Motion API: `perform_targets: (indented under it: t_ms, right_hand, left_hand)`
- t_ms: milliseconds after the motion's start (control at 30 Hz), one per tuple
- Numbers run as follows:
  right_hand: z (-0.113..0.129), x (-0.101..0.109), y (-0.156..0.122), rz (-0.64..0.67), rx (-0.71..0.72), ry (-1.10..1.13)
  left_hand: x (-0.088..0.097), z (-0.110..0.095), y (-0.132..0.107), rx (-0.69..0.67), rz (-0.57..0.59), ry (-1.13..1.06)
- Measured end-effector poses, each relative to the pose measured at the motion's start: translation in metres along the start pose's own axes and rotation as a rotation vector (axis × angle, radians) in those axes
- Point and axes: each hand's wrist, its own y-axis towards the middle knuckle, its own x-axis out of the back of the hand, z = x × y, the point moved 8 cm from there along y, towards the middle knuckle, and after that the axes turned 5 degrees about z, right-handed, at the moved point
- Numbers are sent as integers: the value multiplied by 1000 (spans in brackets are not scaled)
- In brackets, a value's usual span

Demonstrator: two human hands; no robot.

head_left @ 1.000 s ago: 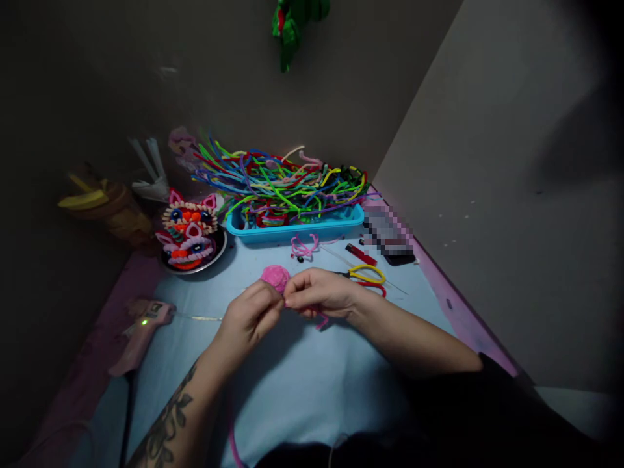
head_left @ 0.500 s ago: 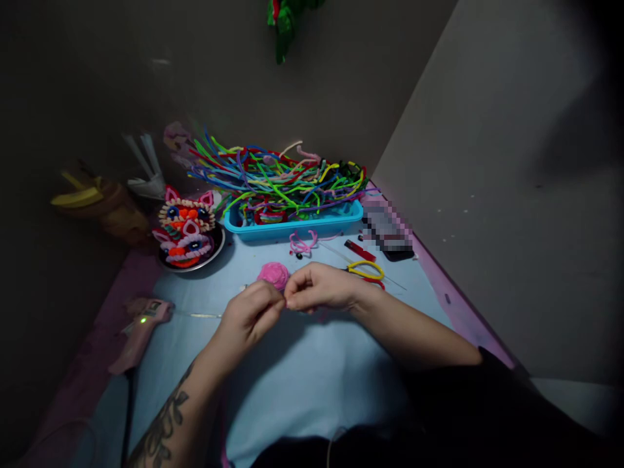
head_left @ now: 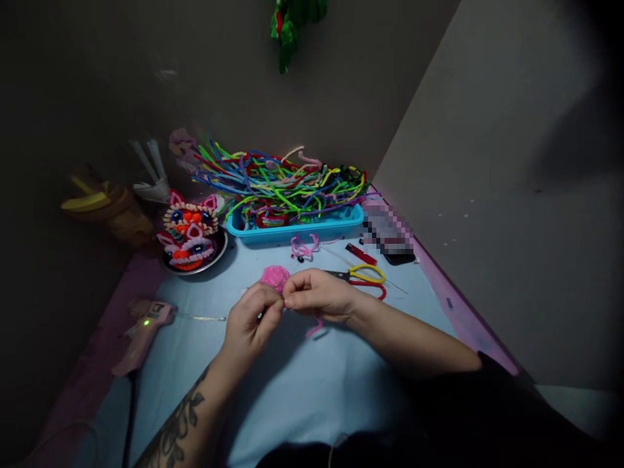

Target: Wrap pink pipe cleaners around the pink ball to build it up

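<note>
My left hand (head_left: pixel 253 318) and my right hand (head_left: pixel 319 296) meet over the middle of the table, fingertips nearly touching. Both are closed in a pinch on a pink pipe cleaner (head_left: pixel 314 328). Its tail shows below my right hand, while the part between the fingers is mostly hidden. Just behind the hands lies a round pink coiled piece (head_left: pixel 275 277), its lower edge covered by my fingers. Scissors (head_left: pixel 368 273) with one yellow and one red handle lie behind my right wrist, their blades partly hidden.
A blue tray (head_left: pixel 297 232) overflows with colourful pipe cleaners. At left are a bowl (head_left: pixel 213 263) holding fuzzy animal-face pieces and a pink glue gun (head_left: pixel 146 335) with a lit green light. A red lighter (head_left: pixel 361 253) and a phone (head_left: pixel 397 250) lie at right.
The view has shifted slightly. The pink tail under my right hand and the scissors' handles show more plainly now. Both hands keep their pinch, close together.
</note>
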Motion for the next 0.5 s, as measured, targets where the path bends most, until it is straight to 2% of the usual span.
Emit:
perform_targets:
  t_ms: [200, 300, 367, 500]
  right_hand:
    - [16, 4, -5, -57, 97, -315]
    - [26, 3, -10, -91, 159, -518]
    - [40, -3, -15, -112, 299, -757]
    - [58, -27, -32, -88, 681, -1352]
  left_hand:
    - [2, 1, 4, 43, 24, -10]
    - [0, 7, 5, 117, 58, -54]
    - [-2, 15, 3, 212, 72, -113]
    - [-14, 37, -6, 484, 99, -329]
